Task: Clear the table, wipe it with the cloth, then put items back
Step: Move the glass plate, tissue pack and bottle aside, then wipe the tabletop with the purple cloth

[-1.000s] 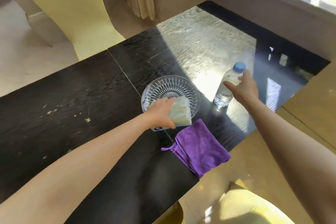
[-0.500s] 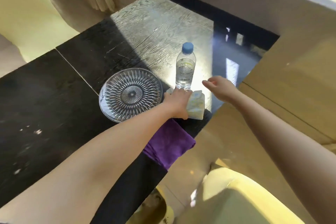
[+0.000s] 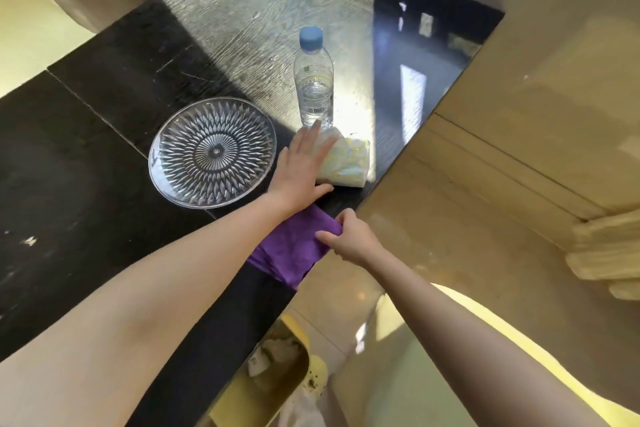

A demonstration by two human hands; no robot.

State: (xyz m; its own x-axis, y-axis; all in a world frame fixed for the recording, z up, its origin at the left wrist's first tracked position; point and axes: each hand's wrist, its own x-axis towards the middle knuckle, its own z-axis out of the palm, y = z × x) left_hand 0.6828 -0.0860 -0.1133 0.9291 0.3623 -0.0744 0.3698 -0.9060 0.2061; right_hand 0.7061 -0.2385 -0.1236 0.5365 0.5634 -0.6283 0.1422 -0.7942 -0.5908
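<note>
The left hand [image 3: 300,170] is laid flat with its fingers [image 3: 313,135] spread and released, nothing gripped. Those fingers are resting partly over the near-left edge of a tissue pack [image 3: 346,165], and the tips are almost touching the base of the bottle [image 3: 313,80]. The bottle is stood upright just beyond the fingertips, blue cap on, water inside, lit up by a sunny patch on the desk [image 3: 104,87].

A cut-glass plate [image 3: 212,152] is seen just to the left of the left hand, flat on the dark wood, close to the wrist but apart from the pack.

The right hand [image 3: 349,237] is clenched on the cloth [image 3: 294,246], pinching its right-hand edge near the desk's edge. The cloth is purple, folded or bunched, and is partly hidden under the left forearm; it's laid between the two hands, with its near corner poking slightly past the desk edge. Whether it's been lifted at all can't be told, it looks pretty much flat on the desk.

Below the desk edge, near the right forearm, a yellow bin [image 3: 277,378] with some crumpled stuff inside can be made out, and a pale yellow chair seat [image 3: 433,374] is seen beside it.
</note>
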